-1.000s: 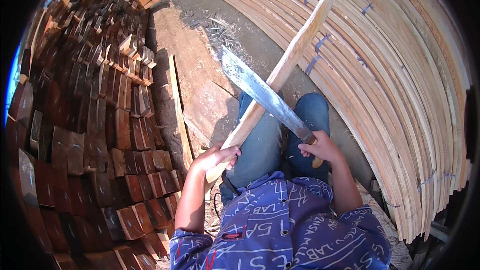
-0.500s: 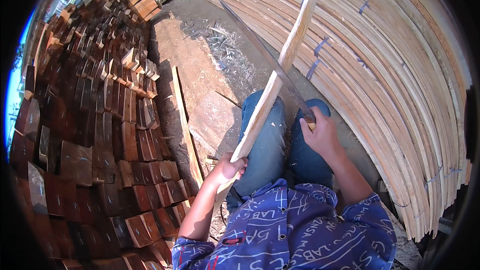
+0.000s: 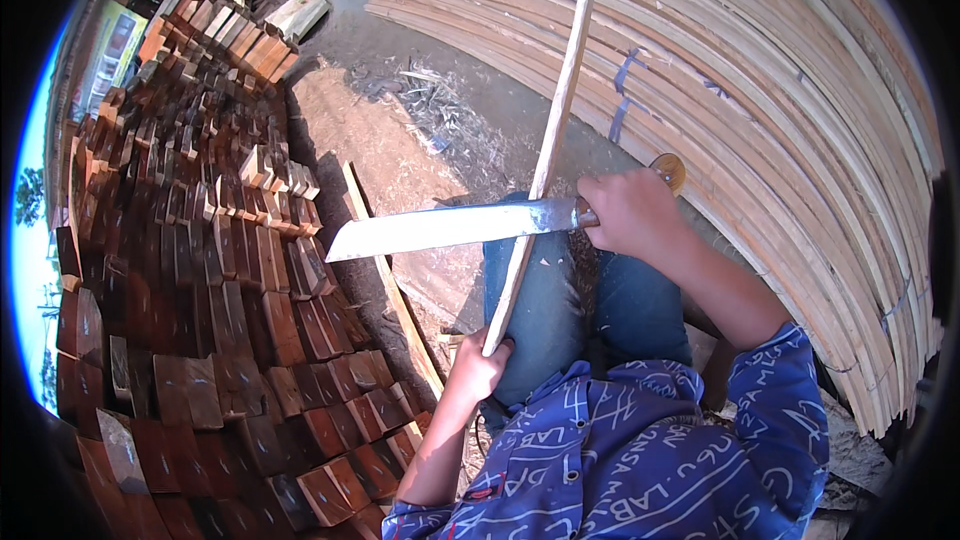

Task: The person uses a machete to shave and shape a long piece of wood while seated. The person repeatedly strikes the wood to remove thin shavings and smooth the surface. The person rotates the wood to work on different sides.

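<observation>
Slanting over the person's jeans [image 3: 540, 315], a wooden stick [image 3: 560, 105], probably light and stiff, is gripped low by the left hand [image 3: 478, 365], sensibly away from the broad knife [image 3: 440, 227] whose handle [image 3: 670, 173] the right hand [image 3: 635, 215] grasps.

Free room lay over the ground [image 3: 365, 135] between the block stack [image 3: 215, 285] and bundled slats [image 3: 750, 165]; nearer the legs [image 3: 545, 310], the broad machete [image 3: 440, 228] and slanting stick [image 3: 562, 100] crossed, barring the way.
</observation>
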A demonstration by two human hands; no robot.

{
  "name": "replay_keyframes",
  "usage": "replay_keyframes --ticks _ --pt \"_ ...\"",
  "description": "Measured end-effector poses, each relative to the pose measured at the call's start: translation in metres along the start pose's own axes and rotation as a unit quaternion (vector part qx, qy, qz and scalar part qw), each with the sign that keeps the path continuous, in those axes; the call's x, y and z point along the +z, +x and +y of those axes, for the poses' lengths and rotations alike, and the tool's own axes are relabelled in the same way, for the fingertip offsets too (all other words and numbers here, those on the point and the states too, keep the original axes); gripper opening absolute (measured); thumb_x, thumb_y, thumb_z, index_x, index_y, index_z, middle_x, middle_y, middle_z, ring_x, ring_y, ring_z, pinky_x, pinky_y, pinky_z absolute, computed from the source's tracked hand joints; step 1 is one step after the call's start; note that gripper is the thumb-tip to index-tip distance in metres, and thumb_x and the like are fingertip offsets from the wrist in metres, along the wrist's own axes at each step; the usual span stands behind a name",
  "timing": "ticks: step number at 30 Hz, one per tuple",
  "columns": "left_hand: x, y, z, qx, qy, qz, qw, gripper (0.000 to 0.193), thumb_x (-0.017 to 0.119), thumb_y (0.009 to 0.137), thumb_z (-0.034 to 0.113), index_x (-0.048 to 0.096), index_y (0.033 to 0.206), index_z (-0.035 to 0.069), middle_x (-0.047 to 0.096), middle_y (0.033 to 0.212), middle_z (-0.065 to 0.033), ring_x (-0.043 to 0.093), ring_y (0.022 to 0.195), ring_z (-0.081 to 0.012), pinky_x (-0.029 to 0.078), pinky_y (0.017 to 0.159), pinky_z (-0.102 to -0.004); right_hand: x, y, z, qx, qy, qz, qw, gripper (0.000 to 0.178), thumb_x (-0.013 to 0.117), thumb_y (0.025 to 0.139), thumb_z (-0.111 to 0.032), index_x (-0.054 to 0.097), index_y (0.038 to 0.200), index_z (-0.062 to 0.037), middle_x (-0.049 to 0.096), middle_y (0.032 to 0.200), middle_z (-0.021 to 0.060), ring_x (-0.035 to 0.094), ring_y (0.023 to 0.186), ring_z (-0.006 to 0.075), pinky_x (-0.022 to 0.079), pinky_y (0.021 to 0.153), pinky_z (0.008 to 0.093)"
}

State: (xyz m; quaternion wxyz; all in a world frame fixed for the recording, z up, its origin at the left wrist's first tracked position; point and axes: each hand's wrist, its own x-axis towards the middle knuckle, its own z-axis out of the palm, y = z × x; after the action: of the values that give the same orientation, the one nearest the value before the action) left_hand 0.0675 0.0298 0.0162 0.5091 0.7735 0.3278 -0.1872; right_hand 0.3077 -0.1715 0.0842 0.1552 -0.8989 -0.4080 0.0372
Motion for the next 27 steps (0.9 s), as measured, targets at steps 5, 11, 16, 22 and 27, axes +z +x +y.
replay_keyframes --ticks 5,11,16,22,27 --pt "0.003 -0.007 0.005 0.029 0.039 0.034 0.998 0.026 0.065 0.084 0.021 0.064 0.092 -0.004 0.063 0.069 -0.0195 0.064 0.066 -0.0294 0.049 0.066 -0.0383 0.0 0.005 0.007 0.01 -0.002 -0.001 1.0 0.021 0.074 0.064 -0.021 0.066 0.075 -0.0048 0.067 0.069 0.0147 0.068 0.069 0.0337 0.055 0.063 0.0441" --pt "0.012 -0.019 0.011 0.042 0.088 0.091 0.991 0.033 0.07 0.08 0.028 0.062 0.094 0.0 0.067 0.078 -0.0247 0.067 0.077 -0.0408 0.051 0.073 -0.0454 0.004 0.003 0.026 0.025 0.001 0.027 0.999 0.015 0.067 0.06 -0.015 0.06 0.066 -0.0042 0.063 0.066 0.0177 0.064 0.067 0.0382 0.052 0.063 0.0474" --pt "0.025 -0.024 0.011 0.045 0.202 0.14 0.968 0.048 0.073 0.076 0.029 0.052 0.105 -0.003 0.066 0.088 -0.0315 0.064 0.09 -0.0493 0.05 0.081 -0.0521 -0.011 -0.006 0.068 0.139 -0.007 0.053 0.989 0.017 0.068 0.059 -0.016 0.063 0.069 -0.0028 0.063 0.067 0.0191 0.064 0.067 0.0397 0.052 0.064 0.0472" --pt "0.025 -0.018 0.006 0.109 0.2 0.138 0.964 0.052 0.073 0.076 0.029 0.047 0.107 -0.004 0.065 0.088 -0.0336 0.064 0.086 -0.0502 0.051 0.079 -0.053 -0.021 -0.015 0.063 0.172 0.009 0.061 0.983 0.029 0.076 0.063 -0.029 0.065 0.07 -0.003 0.065 0.066 0.0173 0.065 0.066 0.0368 0.053 0.065 0.0449" --pt "0.022 -0.012 0.001 0.128 0.17 0.111 0.971 0.047 0.073 0.077 0.024 0.047 0.104 -0.004 0.065 0.089 -0.0331 0.064 0.086 -0.051 0.051 0.078 -0.0525 -0.003 -0.022 0.034 0.085 0.001 0.032 0.996 0.033 0.073 0.07 -0.036 0.066 0.068 -0.0034 0.065 0.064 0.0179 0.067 0.063 0.0351 0.054 0.062 0.044"
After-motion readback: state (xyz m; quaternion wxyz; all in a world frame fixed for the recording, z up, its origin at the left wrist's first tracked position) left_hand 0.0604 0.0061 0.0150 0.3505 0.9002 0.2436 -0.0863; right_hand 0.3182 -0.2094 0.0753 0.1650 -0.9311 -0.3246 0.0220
